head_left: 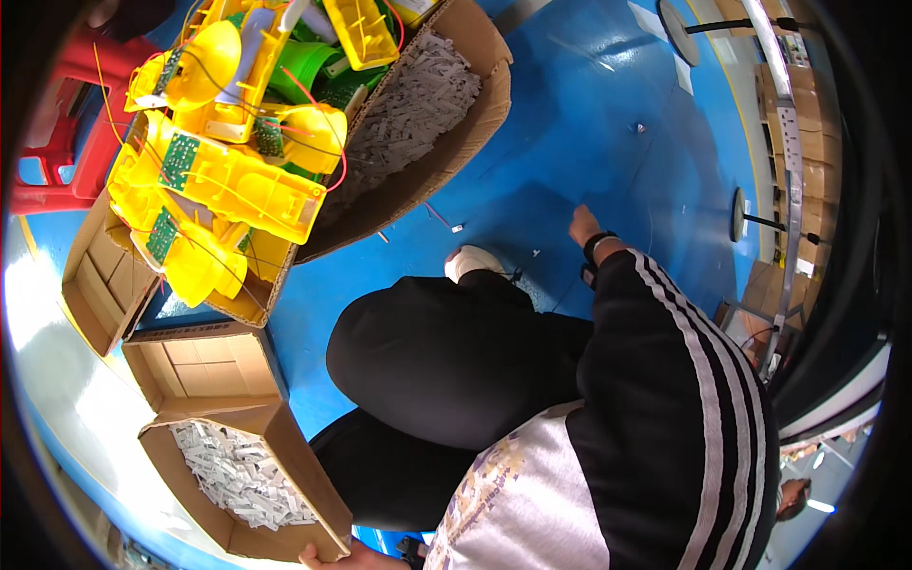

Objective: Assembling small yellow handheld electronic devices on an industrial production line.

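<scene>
At the lower edge, my left hand (353, 559) grips the rim of a small cardboard box (313, 480), its thumb at the near corner. Small white flat pieces (242, 475) lie in a loose heap inside this box. My right hand (583, 226) is out over the blue floor, fingers curled into a fist with nothing visible in it. A dark band circles that wrist, below a black sleeve with white stripes. At the upper left, yellow plastic housings (252, 190) with green circuit boards and thin wires are piled up, apart from both hands.
A larger cardboard box (489, 114) of similar white pieces stands beside the yellow pile. Other cardboard boxes (204, 366) lie at the left, near a red plastic stool (85, 123). My knees and a light shoe (472, 261) occupy the middle. A metal rack (788, 142) runs along the right.
</scene>
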Demonstrator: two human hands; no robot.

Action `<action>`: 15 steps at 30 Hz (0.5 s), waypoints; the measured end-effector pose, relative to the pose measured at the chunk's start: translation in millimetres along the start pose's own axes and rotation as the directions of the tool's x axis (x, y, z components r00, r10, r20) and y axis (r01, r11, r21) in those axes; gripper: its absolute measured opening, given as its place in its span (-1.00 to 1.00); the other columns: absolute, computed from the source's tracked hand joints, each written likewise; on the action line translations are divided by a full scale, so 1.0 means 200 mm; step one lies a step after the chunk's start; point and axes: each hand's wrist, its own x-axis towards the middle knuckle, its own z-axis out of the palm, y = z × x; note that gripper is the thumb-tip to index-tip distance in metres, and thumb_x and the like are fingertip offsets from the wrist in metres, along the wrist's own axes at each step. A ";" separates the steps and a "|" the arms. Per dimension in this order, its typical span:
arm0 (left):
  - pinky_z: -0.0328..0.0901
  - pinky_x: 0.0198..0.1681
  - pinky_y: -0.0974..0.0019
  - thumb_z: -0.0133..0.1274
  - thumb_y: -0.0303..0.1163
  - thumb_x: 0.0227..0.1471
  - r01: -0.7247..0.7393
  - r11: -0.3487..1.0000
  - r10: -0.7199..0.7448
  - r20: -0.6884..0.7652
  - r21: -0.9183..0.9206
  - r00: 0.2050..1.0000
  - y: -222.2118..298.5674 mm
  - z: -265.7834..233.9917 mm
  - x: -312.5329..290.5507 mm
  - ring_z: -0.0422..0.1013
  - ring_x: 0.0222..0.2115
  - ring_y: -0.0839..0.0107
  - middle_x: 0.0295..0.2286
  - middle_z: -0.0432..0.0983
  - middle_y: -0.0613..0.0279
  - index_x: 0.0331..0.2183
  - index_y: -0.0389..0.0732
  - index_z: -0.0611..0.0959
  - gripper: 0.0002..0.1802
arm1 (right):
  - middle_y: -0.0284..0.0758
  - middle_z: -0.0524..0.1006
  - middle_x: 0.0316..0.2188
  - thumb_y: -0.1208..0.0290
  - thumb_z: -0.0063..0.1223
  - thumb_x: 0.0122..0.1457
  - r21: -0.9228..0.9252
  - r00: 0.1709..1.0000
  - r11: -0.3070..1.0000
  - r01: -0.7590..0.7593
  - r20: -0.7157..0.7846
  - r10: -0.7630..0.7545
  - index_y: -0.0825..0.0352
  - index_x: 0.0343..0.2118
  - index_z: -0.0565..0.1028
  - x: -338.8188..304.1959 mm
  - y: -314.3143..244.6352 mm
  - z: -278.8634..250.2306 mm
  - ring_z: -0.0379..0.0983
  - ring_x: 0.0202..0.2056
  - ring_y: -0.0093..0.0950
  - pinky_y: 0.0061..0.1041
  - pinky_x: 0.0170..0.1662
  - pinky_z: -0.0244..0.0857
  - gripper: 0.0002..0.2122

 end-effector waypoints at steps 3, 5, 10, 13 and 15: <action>0.29 -0.34 0.21 0.02 -0.39 -0.40 -0.044 0.999 0.043 0.013 0.004 0.999 0.01 -0.05 0.00 0.33 -0.36 0.25 -0.40 0.37 0.07 -0.48 -0.19 0.49 -0.75 | -0.09 0.44 -0.56 0.35 -0.08 -0.10 0.062 0.980 0.998 -0.017 0.199 0.004 0.39 -0.55 0.42 -0.11 -0.07 -0.06 0.36 -0.35 -0.10 -0.32 -0.28 0.22 -0.82; 0.29 -0.34 0.22 0.03 -0.41 -0.37 -0.076 0.997 0.076 0.016 -0.002 0.997 -0.01 -0.14 0.03 0.32 -0.34 0.26 -0.38 0.36 0.09 -0.47 -0.19 0.48 -0.76 | -0.01 0.42 -0.42 0.25 -0.10 -0.06 0.132 0.861 0.984 -0.118 0.507 0.035 0.47 -0.37 0.35 -0.18 -0.26 -0.06 0.33 -0.24 -0.10 -0.30 -0.18 0.19 -0.68; 0.31 -0.31 0.21 0.03 -0.48 -0.25 -0.383 0.911 0.313 0.345 0.155 0.885 -0.05 -0.24 0.11 0.26 -0.28 0.26 -0.31 0.28 0.14 -0.43 -0.14 0.43 -0.80 | 0.10 0.39 -0.31 0.19 -0.10 -0.01 0.200 0.849 0.886 -0.418 0.433 0.303 0.56 -0.26 0.21 -0.36 -0.51 0.06 0.32 -0.21 -0.06 -0.25 -0.16 0.18 -0.55; 0.31 -0.28 0.16 0.02 -0.48 -0.25 -0.229 0.967 0.205 0.193 0.112 0.960 0.02 -0.20 0.07 0.27 -0.28 0.26 -0.30 0.27 0.13 -0.42 -0.13 0.42 -0.78 | 0.08 0.40 -0.39 0.25 -0.09 -0.01 0.295 0.899 0.879 -0.375 0.348 0.267 0.53 -0.32 0.22 -0.40 -0.60 0.06 0.35 -0.30 -0.06 -0.22 -0.25 0.21 -0.62; 0.31 -0.27 0.15 0.02 -0.47 -0.25 -0.136 0.989 0.127 0.135 0.059 0.983 0.04 -0.11 0.02 0.27 -0.27 0.25 -0.31 0.28 0.13 -0.43 -0.12 0.43 -0.80 | 0.06 0.40 -0.43 0.29 -0.08 -0.02 0.418 0.932 0.847 -0.329 0.287 0.220 0.50 -0.36 0.23 -0.39 -0.66 -0.07 0.36 -0.34 -0.06 -0.20 -0.31 0.22 -0.68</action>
